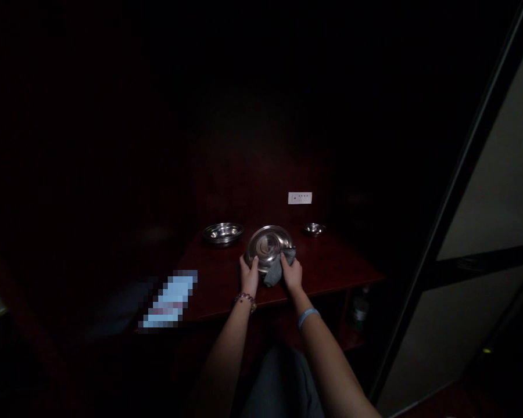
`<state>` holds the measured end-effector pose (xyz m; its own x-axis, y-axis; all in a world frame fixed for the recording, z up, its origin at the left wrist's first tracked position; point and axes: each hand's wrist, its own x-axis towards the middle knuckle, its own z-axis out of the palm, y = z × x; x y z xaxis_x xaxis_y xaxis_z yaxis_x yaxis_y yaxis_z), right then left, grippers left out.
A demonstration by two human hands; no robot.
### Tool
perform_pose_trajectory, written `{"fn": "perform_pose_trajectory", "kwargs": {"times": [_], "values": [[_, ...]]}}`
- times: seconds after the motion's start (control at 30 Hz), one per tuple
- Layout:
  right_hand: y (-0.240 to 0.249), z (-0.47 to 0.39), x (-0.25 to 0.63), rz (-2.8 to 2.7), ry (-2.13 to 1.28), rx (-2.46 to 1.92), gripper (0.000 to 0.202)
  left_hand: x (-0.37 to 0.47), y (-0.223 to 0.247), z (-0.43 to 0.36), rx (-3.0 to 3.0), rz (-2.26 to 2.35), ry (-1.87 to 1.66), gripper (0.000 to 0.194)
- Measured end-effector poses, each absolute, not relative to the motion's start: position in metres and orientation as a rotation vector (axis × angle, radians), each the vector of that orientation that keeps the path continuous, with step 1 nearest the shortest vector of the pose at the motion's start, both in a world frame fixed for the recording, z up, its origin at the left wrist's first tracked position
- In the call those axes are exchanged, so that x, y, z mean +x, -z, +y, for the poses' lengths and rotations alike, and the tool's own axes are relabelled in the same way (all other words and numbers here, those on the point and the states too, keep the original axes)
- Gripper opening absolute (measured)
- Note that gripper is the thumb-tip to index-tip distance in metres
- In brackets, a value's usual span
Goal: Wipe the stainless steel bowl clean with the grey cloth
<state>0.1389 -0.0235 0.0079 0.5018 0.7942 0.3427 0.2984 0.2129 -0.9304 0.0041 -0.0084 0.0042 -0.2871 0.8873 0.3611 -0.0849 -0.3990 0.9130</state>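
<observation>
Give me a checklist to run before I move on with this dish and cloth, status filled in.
1. Left hand on the metal dish at its rim: ok.
2. Right hand pressing the cloth to the dish: ok.
3. Wide dish and small bowl apart from it: ok.
4. Metal dish lifted off the table: cannot tell.
5. Dish free of smudges: cannot tell.
6. Scene well lit: not ok, very dark.
</observation>
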Motion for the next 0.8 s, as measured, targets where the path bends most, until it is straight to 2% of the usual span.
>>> {"fn": "perform_pose_trajectory", "kwargs": {"times": [0.27, 0.57, 0.8], "values": [[-0.001, -0.017, 0.141, -1.071, -0.439, -1.373, 0.036, 0.004, -0.015, -0.017, 1.152, 1.04, -1.789, 0.043], [-0.003, -0.018, 0.142, -0.978, -0.4, -1.366, 0.038, 0.009, -0.006, -0.011, 1.36, 1.033, -1.629, 0.064], [-0.002, -0.018, 0.142, -0.989, -0.381, -1.35, 0.04, 0.007, 0.001, -0.005, 1.466, 1.065, -1.559, 0.044]]}}
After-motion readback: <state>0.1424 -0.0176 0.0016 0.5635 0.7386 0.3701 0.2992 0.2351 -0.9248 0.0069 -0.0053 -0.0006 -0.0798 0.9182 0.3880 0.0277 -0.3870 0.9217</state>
